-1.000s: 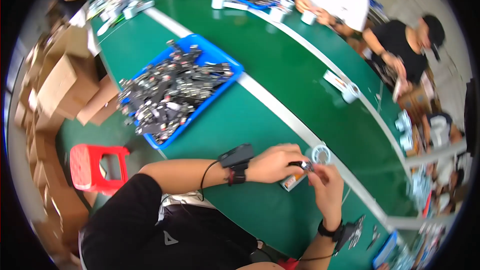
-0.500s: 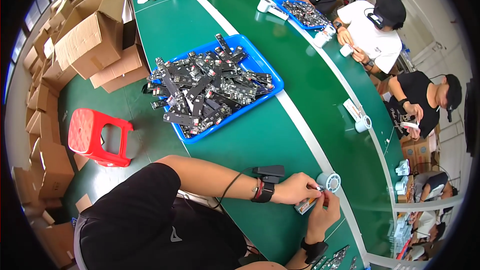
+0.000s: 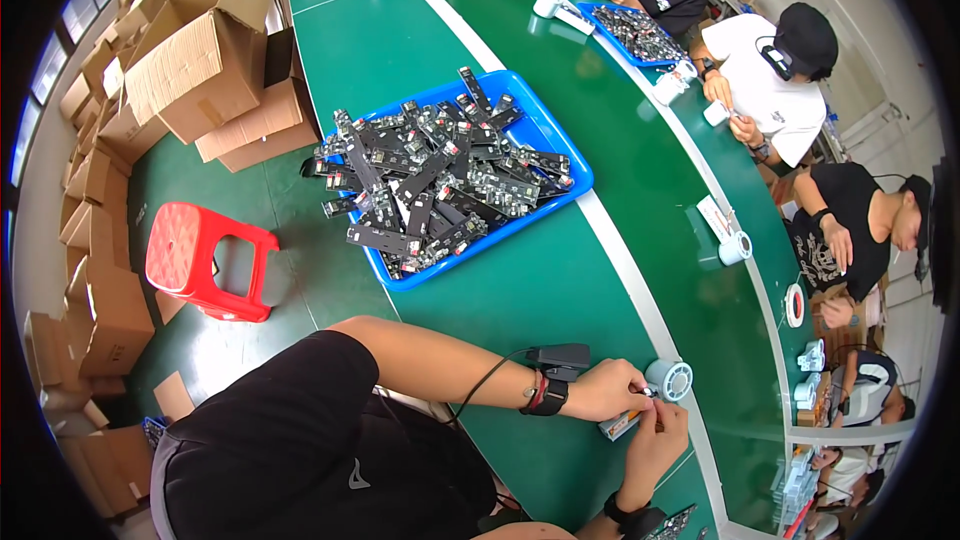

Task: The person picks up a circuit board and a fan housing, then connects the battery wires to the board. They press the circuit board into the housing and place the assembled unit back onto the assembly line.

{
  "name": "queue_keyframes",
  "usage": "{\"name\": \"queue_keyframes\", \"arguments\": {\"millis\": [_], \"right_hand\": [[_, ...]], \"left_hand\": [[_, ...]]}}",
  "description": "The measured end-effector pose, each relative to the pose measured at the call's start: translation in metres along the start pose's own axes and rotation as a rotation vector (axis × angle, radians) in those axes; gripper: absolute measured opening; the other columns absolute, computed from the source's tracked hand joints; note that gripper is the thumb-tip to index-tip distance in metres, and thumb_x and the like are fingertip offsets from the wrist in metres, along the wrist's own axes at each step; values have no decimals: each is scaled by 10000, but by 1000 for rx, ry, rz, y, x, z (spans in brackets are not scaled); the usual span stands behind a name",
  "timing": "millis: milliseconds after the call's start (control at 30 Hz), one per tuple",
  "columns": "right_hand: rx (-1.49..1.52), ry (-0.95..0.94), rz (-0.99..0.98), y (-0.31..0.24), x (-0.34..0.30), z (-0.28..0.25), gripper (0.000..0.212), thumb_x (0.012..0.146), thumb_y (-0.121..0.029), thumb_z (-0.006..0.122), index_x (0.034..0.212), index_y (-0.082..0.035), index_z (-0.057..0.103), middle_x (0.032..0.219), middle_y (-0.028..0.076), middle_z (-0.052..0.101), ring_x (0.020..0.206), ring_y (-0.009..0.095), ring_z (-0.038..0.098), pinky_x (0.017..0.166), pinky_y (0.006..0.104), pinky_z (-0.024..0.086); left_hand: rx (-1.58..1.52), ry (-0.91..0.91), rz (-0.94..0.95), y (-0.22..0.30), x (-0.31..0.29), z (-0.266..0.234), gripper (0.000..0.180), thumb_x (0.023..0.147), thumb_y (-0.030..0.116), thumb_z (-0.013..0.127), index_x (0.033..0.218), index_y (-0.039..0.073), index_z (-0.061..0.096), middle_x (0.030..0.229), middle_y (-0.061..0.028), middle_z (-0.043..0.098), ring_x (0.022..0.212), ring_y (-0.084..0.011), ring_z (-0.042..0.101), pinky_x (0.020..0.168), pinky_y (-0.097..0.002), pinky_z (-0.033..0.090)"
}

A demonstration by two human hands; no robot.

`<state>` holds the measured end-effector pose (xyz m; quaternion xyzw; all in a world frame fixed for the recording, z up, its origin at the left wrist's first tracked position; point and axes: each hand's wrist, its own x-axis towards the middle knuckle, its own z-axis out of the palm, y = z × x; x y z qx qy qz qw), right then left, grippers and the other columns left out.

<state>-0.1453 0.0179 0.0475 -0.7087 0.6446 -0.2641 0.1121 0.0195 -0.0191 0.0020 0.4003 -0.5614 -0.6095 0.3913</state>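
A light-blue handheld fan point(image 3: 668, 380) with a round vented head lies on the green table in front of me. Its handle point(image 3: 618, 427) extends toward me, partly covered by my hands, with a bit of orange showing. My left hand point(image 3: 603, 390) grips the fan where head and handle meet, fingers closed. Against it, my right hand point(image 3: 655, 445) pinches at the same spot, fingertips together. Whatever small piece sits between the fingertips is too small to make out.
A blue tray point(image 3: 480, 240) heaped with black circuit-board strips point(image 3: 425, 180) stands ahead. More strips point(image 3: 675, 522) lie by my right wrist. Another fan point(image 3: 735, 247) rests across the table, where several co-workers sit. A red stool point(image 3: 210, 260) and cardboard boxes point(image 3: 205, 70) are at left.
The whole view has shifted slightly, so things sit farther right. Both my hands stay at the fan. A co-worker at right has let go of a white round part, now on the table edge.
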Motion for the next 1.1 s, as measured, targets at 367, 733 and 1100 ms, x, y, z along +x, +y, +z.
{"name": "queue_keyframes", "arguments": {"millis": [367,733,1100], "right_hand": [[-166,198,-63,-2,-7,16,104,954,-81,662,1007,7,681,943,128,636,761,306,671,628,415,527],[-458,-85,-22,-20,-24,0,242,999,-143,606,1212,-33,636,974,121,647,765,326,643,651,410,509],[729,102,388,30,-23,22,167,980,-33,598,1143,-1,618,967,40,623,734,91,594,567,212,472]], "left_hand": [[-174,-47,-110,13,-2,-1,332,952,213,711,1088,-90,702,896,-148,709,602,-180,663,586,-343,548],[-358,-106,-129,-6,13,0,302,956,114,687,1181,-85,657,851,-100,698,655,-130,667,505,-283,539],[-205,-129,-159,11,9,0,413,887,-5,682,1276,-78,567,842,-124,691,596,-177,703,484,-307,586]]}}
